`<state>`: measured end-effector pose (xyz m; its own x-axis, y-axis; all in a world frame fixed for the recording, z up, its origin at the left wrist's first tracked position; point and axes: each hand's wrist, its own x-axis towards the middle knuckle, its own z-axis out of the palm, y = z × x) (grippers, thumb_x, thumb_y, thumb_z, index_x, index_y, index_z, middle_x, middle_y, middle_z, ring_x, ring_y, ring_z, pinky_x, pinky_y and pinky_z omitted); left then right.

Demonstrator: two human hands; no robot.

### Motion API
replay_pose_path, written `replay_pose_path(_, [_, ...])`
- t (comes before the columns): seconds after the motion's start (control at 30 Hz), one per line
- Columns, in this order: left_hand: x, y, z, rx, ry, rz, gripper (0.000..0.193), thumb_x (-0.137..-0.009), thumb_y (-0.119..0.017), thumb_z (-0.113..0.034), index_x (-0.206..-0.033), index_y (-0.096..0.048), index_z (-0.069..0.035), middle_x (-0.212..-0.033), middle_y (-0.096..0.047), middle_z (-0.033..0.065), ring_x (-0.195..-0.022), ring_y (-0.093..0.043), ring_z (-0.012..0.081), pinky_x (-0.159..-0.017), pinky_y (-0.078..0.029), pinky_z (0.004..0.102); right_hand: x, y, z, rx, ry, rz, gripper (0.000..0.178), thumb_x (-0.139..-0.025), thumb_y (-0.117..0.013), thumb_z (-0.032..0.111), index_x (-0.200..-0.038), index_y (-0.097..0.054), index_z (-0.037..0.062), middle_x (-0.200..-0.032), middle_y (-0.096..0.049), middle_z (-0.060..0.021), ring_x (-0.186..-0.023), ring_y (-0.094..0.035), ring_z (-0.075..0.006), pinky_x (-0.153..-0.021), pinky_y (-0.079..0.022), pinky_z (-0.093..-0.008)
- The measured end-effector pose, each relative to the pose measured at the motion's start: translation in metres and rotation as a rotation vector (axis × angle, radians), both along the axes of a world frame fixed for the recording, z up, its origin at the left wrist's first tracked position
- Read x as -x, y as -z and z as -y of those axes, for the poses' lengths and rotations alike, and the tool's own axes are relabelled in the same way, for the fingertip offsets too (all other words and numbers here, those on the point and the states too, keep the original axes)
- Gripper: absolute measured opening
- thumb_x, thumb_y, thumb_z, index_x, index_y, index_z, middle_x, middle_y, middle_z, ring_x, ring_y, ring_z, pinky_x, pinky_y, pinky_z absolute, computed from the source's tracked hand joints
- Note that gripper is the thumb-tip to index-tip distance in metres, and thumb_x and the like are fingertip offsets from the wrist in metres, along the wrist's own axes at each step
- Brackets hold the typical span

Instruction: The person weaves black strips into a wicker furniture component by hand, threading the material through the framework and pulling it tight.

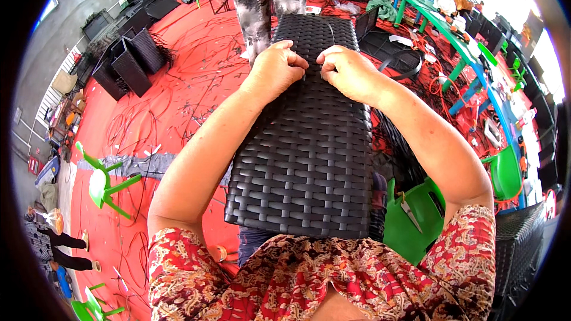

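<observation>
A long black woven wicker panel slopes away from my lap, its near end close to my body. My left hand rests at its far part, fingers curled and pinched against the weave. Facing it across a small gap, my right hand is also closed, thumb and bent fingers pressed at the weave. What either pinch holds is too small to make out. A thin dark strand curves over the panel just beyond my right fingers. To the right of that hand loops a flat black strip.
Scissors lie on a green chair at my right. A person stands beyond the panel. Black wicker pieces stand far left on the red floor covering, strewn with strands. A green-blue table runs along the right.
</observation>
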<state>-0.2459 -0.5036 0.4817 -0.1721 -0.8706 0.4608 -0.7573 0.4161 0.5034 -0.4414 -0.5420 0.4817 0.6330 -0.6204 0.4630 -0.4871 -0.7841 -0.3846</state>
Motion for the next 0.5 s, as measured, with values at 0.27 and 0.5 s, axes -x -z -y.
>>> replay_pose_path(0.27, [0.005,-0.008,0.005,0.161,0.127,0.377,0.017,-0.072,-0.067,-0.011,-0.089,-0.069,-0.007,-0.090,-0.065,0.0102,-0.090,-0.060,0.0256,-0.082,-0.047,0.0330,0.000,-0.005,-0.003,-0.009,0.034,-0.052,0.009,-0.076,-0.058,0.010,-0.079,-0.062,0.0032,-0.103,-0.061,-0.0117,-0.096,-0.059,-0.0299,-0.084,-0.047,-0.0371])
replay_pose_path(0.5, [-0.022,-0.009,-0.001,0.027,0.088,-0.275,0.014,-0.079,-0.060,-0.007,-0.090,-0.067,-0.001,-0.086,-0.065,0.0049,-0.083,-0.059,0.0126,-0.079,-0.044,0.0251,-0.003,-0.002,-0.001,-0.018,0.063,-0.057,0.012,-0.079,-0.055,0.012,-0.082,-0.062,0.0015,-0.110,-0.060,-0.0130,-0.098,-0.059,-0.0303,-0.087,-0.046,-0.0370])
